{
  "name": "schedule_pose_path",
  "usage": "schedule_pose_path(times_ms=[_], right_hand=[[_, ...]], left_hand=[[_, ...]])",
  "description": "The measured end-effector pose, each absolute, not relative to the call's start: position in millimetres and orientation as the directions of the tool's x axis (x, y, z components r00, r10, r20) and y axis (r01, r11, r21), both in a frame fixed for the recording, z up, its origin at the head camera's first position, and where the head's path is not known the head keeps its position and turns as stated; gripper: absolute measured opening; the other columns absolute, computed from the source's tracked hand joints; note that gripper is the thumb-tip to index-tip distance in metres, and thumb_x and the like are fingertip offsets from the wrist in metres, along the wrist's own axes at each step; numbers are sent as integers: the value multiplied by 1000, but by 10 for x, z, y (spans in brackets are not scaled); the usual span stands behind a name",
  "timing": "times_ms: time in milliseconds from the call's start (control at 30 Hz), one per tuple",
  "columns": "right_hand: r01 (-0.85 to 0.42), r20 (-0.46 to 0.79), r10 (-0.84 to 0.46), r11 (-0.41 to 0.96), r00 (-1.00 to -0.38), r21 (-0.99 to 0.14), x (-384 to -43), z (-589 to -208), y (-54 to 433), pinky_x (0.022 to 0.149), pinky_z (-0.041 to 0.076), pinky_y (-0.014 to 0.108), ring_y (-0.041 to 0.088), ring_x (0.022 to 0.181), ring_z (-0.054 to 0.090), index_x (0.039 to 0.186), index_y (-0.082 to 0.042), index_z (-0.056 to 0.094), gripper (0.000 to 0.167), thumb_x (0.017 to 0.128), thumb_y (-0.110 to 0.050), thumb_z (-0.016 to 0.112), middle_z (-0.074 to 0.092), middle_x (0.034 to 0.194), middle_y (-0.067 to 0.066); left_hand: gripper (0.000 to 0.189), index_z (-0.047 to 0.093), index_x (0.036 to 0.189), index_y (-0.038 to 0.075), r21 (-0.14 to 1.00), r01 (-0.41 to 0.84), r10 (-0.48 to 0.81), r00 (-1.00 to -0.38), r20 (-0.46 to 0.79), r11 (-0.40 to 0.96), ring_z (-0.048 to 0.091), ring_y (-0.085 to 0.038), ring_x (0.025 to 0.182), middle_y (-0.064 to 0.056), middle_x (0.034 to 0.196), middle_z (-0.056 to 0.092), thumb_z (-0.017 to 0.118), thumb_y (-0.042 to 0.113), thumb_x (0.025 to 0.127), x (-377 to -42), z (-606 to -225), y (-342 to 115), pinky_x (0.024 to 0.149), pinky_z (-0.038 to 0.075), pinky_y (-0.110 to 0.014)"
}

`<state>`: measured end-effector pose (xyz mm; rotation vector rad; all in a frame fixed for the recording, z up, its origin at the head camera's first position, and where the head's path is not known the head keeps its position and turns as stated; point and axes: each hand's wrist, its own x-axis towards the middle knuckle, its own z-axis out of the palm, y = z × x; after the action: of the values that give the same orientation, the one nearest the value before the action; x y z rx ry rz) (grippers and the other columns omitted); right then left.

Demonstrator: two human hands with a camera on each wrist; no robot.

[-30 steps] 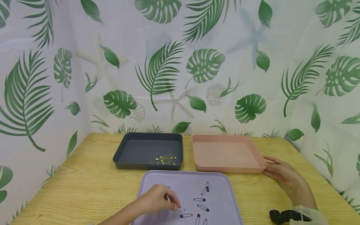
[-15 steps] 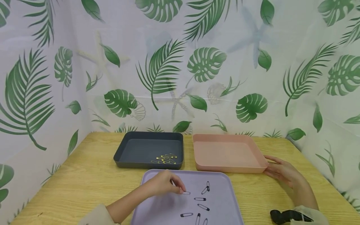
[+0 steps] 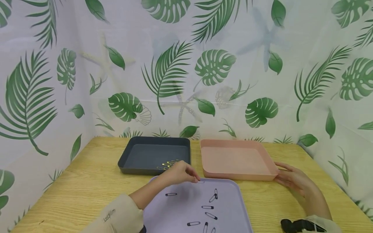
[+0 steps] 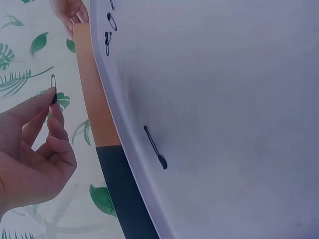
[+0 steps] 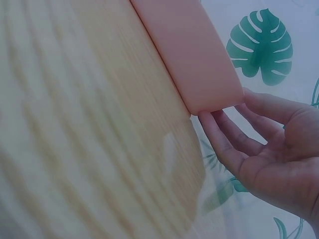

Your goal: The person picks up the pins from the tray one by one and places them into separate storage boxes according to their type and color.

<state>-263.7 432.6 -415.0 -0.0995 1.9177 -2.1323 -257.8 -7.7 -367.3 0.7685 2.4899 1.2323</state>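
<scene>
The left hand (image 3: 181,173) pinches a pin (image 4: 54,95); the right hand (image 3: 297,179), fingers nearly straight, touches the pink tray (image 3: 236,158) near the far edge of the surface (image 3: 78,194).

Leafy sheeting (image 3: 186,68) walls this table (image 3: 87,181) into a booth.

Pink tray (image 3: 235,159) common to all three views

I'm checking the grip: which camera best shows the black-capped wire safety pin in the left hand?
Left wrist: the safety pin looks larger and sharper there. Head shows it small and faint; right wrist doesn't show it.
</scene>
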Motion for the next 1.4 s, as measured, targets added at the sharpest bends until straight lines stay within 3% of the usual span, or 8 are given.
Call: schedule_pose_path(times_ms=[533,900,1167,1400], right_hand=[[160,-123,-262,-127,-957,-979,-2622,-4117,4390,83,48,33,15,93,61,104,-28,62,32,94,-1,50,61,103,-5],[154,-101,-300,-157,-949,-976,-2618,-4140,4440,83,48,32,15,94,61,103,-29,64,35,94,1,47,62,103,-3],[149,-103,-294,-140,-950,-979,-2623,-4174,4420,84,47,33,15,94,61,105,-28,63,32,94,-2,49,62,104,-4],[151,-110,-274,-131,-955,-980,-2634,-4175,4376,84,47,33,15,94,61,107,-27,62,31,94,-2,49,61,105,-3]], left_hand=[[4,75,79,12,780,290,472,-882,-6,554,45,-8,68,7,75,66,72,15,80,-2979,-3633,299,56,33,-22],[4,74,80,6,780,345,474,-878,71,522,53,-7,73,2,78,68,72,10,79,-3228,-3617,665,62,41,-20],[4,75,79,6,793,297,411,-909,65,532,49,-7,61,1,74,68,74,9,77,-3328,-3670,828,55,40,-18],[4,74,79,3,807,280,401,-914,58,520,50,-7,66,0,75,68,73,6,77,-3404,-3716,892,58,40,-18]])
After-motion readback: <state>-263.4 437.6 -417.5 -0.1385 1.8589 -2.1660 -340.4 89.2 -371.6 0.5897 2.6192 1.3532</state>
